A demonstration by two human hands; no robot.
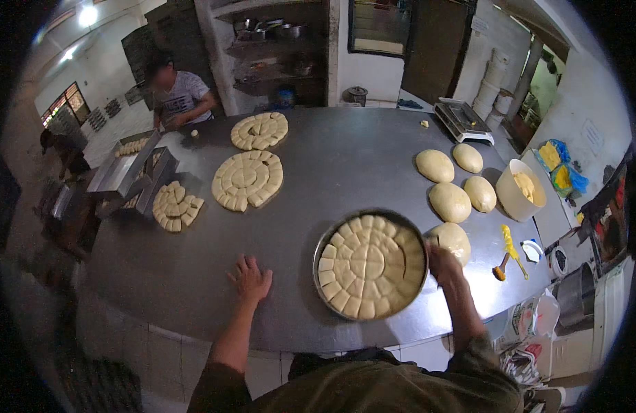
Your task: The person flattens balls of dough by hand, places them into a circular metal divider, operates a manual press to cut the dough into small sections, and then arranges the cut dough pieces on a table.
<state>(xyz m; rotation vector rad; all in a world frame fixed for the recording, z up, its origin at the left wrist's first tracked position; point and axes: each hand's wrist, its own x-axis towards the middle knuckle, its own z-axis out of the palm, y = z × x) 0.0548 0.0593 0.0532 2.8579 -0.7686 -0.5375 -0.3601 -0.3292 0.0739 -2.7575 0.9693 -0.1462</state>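
Note:
My left hand rests on the metal tabletop, its fingers spread and nothing in it. With my right hand I grip the right side of a round metal pan. Cut dough pieces lie in rings inside the pan, close together. My right fingers are partly blurred. A smooth dough ball sits just beyond my right hand, partly hidden by it. Several more dough balls stand behind that one.
Cut dough rounds lie at the far left, beside long metal pans. A co-worker stands behind them. On the right are a scale, a white tub of yellow dough or fat, and a yellow-smeared brush.

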